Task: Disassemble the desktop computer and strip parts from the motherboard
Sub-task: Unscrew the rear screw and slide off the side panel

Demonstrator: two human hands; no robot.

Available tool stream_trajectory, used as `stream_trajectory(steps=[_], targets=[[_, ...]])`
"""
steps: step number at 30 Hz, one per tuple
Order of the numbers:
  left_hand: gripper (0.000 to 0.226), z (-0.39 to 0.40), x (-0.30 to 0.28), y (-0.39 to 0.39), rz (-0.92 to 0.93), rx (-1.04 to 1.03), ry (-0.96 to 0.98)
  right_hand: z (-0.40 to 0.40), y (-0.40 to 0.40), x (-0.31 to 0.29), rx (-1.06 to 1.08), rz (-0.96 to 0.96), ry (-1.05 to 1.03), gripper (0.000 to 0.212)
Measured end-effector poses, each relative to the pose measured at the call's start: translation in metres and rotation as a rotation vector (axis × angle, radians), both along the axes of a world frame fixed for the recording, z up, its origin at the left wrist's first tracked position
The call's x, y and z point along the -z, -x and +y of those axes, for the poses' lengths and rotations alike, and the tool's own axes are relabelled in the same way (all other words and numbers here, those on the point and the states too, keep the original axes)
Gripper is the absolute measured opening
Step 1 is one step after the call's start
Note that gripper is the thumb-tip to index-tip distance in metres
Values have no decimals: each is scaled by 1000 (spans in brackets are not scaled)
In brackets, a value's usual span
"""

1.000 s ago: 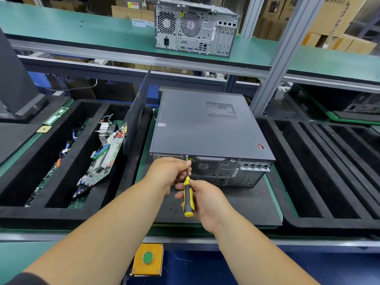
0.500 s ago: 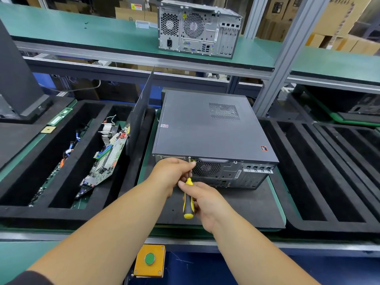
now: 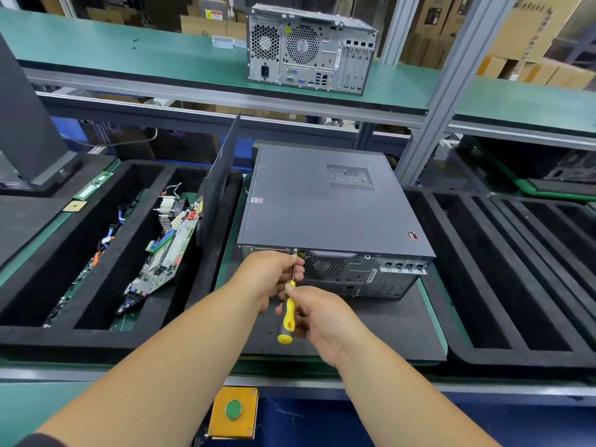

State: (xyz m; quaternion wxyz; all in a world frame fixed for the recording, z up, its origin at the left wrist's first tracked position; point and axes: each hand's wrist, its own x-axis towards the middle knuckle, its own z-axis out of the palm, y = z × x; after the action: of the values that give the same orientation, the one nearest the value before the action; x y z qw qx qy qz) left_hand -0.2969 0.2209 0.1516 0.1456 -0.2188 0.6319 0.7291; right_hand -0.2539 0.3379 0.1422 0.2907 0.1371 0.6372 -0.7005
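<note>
Barely anything has shifted since half a second back: both hands sit at the same screw on the rear panel, and the right one has only crept a touch along the screwdriver handle.

Going left to right. Over at 9 o'clock I can see the black foam tray (image 3: 38, 333) with a stripped motherboard (image 3: 164, 253) leaning tilted in its right slot, heatsink end up, and some loose cables in the slot beside it. A dark side panel (image 3: 219, 175) stands upright between that tray and the desktop computer (image 3: 325, 201), which lies flat on a black mat (image 3: 387, 330) dead centre, rear panel facing me.

My left hand (image 3: 271, 272) is curled in against the top-left of that rear panel, fingers pinching the metal shaft of the screwdriver (image 3: 288, 314) right below the screw. My right hand (image 3: 319, 314) wraps around the yellow handle from the right, thumb side up. The tip is up at the screw at 12 o'clock from the handle; can't tell if it's seated.

At 3 o'clock is another black slotted tray (image 3: 503, 356). Up at 12 o'clock on the green shelf (image 3: 129, 56) stands a second tower (image 3: 306, 50), back toward me. A yellow box with a green button (image 3: 233, 411) is at 6 o'clock.
</note>
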Motion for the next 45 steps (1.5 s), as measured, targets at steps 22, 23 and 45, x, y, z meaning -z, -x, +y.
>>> stream_trajectory(steps=[22,23,45], targets=[[23,0,12,3,-21,-43,-198,7,-3,0,-65,59,69,24],[25,-1,11,3,-47,-38,-262,6,-3,2,-64,70,60,23],[35,0,7,10,-135,-88,-337,2,-7,1,146,-178,300,22]])
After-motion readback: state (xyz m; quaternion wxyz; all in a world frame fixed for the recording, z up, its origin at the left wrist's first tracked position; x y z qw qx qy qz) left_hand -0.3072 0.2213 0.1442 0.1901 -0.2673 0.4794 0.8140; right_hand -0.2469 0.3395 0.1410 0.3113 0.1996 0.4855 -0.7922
